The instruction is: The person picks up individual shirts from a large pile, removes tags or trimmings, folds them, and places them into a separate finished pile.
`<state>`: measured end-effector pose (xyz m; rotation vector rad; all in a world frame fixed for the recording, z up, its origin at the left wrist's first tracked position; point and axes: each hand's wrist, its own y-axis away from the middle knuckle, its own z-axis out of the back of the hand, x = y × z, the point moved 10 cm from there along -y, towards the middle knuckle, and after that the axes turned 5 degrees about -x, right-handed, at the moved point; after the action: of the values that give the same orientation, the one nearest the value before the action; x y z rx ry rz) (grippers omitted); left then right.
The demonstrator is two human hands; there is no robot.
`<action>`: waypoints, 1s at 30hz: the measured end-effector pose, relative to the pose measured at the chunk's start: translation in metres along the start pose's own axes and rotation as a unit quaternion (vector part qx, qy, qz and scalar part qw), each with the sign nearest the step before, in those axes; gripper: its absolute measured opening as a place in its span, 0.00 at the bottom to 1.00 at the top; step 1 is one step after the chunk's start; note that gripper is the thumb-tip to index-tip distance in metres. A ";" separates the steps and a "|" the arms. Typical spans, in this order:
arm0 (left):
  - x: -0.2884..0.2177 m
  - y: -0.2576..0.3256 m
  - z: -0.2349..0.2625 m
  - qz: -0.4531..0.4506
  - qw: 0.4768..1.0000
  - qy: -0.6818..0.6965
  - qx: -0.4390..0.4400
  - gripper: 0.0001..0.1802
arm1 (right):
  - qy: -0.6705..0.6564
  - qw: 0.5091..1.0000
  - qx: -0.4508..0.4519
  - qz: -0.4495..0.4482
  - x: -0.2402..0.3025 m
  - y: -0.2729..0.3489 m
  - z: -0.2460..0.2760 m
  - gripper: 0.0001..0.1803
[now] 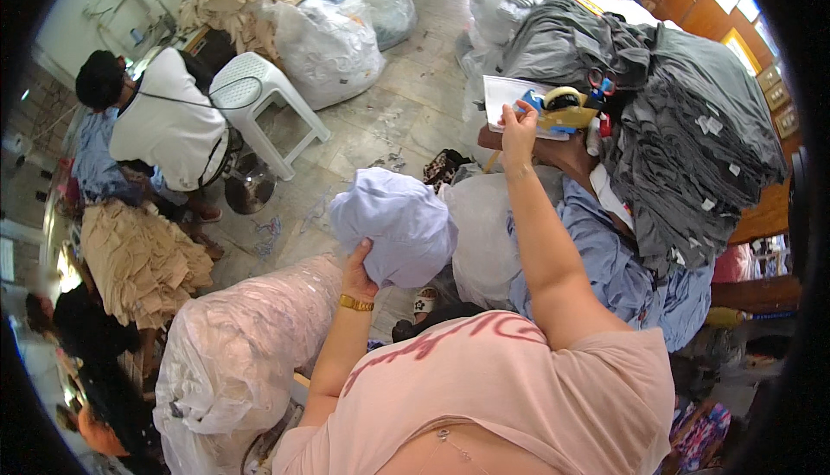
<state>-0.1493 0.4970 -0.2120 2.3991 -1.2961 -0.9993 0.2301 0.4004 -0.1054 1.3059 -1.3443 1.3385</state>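
A rounded bundle of light blue cloth [395, 226] is held up in front of my body. My left hand [358, 269] grips its lower left side, thumb on the near face and the other fingers hidden. At the right, my right hand [519, 133] is stretched out over a white pad of paper [501, 92], its fingers bent together in a pinch. Whatever lies between those fingertips is too small to make out. Just beyond them is a blue tape dispenser [530, 100] beside a roll of tape [564, 99]. Scissors [603, 82] with dark and red handles lie farther right.
Dark grey garments [692, 146] are heaped at the right, with blue cloth [596, 242] below. A large plastic bag [233, 354] stands at my left. Beyond are a white plastic stool [259, 99], a seated person in white [173, 121], tan cloth [138, 259] and full clear bags [328, 51].
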 end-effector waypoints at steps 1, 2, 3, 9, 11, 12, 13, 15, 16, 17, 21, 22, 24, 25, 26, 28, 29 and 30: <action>0.000 0.002 -0.006 0.007 1.000 0.003 0.014 0.26 | -0.028 0.994 0.103 -0.010 0.030 0.028 -0.021 0.18; 0.001 0.004 -0.010 0.014 1.000 0.007 0.027 0.25 | -0.055 0.977 0.206 -0.021 0.066 0.064 -0.041 0.17; 0.004 0.003 -0.012 0.022 0.999 0.011 0.033 0.25 | -0.065 0.957 0.281 -0.031 0.097 0.097 -0.050 0.17; 0.027 0.008 -0.057 0.051 0.995 0.001 0.080 0.25 | -0.042 0.860 0.509 0.000 0.151 0.211 -0.042 0.14; 0.037 0.020 -0.081 0.069 0.992 0.004 0.110 0.24 | 0.108 0.849 0.506 0.108 0.142 0.212 -0.034 0.11; 0.042 0.027 -0.093 0.071 0.991 -0.008 0.116 0.25 | 0.183 0.833 0.497 0.160 0.132 0.212 -0.028 0.10; 0.047 0.034 -0.105 0.072 0.989 -0.018 0.124 0.25 | 0.143 0.857 0.469 0.161 0.132 0.209 -0.020 0.09; 0.058 0.047 -0.125 0.081 0.986 -0.030 0.141 0.26 | 0.187 0.871 0.423 0.163 0.131 0.197 0.011 0.11; 0.064 0.054 -0.133 0.088 0.985 -0.031 0.147 0.26 | 0.208 0.877 0.402 0.163 0.139 0.194 0.023 0.12; 0.071 0.060 -0.138 0.096 0.983 -0.032 0.154 0.27 | 0.246 0.879 0.386 0.133 0.141 0.191 0.035 0.13; 0.113 0.084 -0.161 0.198 0.961 0.011 0.193 0.30 | 0.344 0.879 0.322 0.070 0.154 0.181 0.095 0.18; 0.122 0.087 -0.163 0.204 0.959 -0.002 0.199 0.30 | 0.353 0.880 0.310 0.064 0.155 0.178 0.110 0.19; 0.140 0.096 -0.168 0.216 0.955 -0.019 0.203 0.31 | 0.287 0.907 0.308 0.016 0.155 0.172 0.141 0.14; 0.146 0.102 -0.172 0.223 0.953 -0.026 0.201 0.31 | 0.250 0.918 0.307 -0.009 0.156 0.171 0.154 0.12; 0.152 0.106 -0.175 0.229 0.952 -0.031 0.199 0.31 | 0.242 0.932 0.246 0.107 0.183 0.164 0.167 0.11; 0.162 0.110 -0.177 0.233 0.951 -0.043 0.197 0.31 | 0.219 0.911 0.120 0.328 0.238 0.173 0.196 0.08; 0.166 0.112 -0.177 0.234 0.952 -0.047 0.194 0.32 | 0.240 0.904 0.140 0.325 0.245 0.177 0.200 0.06; 0.173 0.119 -0.182 0.246 0.945 -0.045 0.212 0.32 | 0.246 0.879 0.176 0.368 0.253 0.187 0.198 0.08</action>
<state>-0.0401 0.2689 -0.0973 2.1202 -2.1898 -0.7414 0.0357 0.1558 0.0962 0.5585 -1.3012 2.3392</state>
